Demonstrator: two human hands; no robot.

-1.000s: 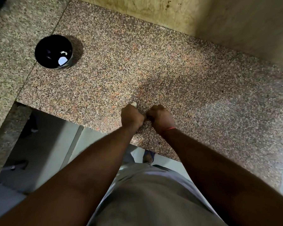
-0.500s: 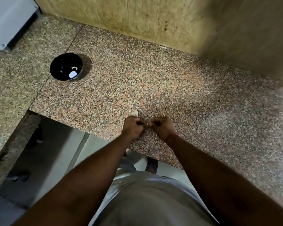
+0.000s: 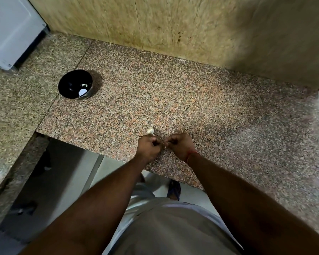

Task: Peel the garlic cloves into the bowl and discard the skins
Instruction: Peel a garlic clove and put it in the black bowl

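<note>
While the black bowl (image 3: 75, 83) stands far left on the granite counter (image 3: 210, 111) with a few pale pieces inside, a garlic clove (image 3: 150, 131) lies just beyond the left hand (image 3: 148, 146). It and the right hand (image 3: 180, 145) seem to pinch something tiny between them, perhaps skin. Better to pull gently outward, low over the counter.

Speckled granite counter (image 3: 201, 100) meets a beige stone wall (image 3: 173, 24) along its far edge. White appliance (image 3: 7, 28) at far-left corner. Pale floor (image 3: 68, 181) below near edge.
</note>
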